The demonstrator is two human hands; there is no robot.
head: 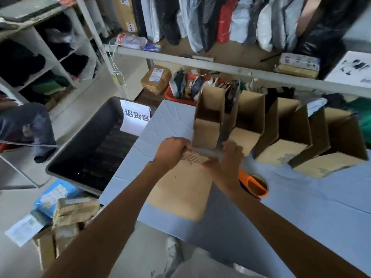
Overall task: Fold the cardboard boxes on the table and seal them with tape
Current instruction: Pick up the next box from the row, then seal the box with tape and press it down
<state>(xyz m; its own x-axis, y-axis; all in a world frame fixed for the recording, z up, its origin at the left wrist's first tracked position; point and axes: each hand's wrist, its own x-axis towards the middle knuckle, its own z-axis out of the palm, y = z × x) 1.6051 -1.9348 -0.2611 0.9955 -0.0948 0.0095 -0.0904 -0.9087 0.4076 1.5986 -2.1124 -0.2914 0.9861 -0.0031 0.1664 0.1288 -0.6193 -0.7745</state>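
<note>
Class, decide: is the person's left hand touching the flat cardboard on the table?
Touching. The head view shows the left hand gripping the far edge of the flat cardboard, fingers curled over it.

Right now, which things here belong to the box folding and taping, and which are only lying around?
For the job: flat box under both hands, upright boxes, tape dispenser.
Lying about: black bin, red basket, parcels on the floor.

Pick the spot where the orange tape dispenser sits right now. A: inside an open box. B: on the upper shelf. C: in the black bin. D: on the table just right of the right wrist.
D: the tape dispenser lies on the table, just beside the right hand, while both hands grip the flat cardboard.
</note>
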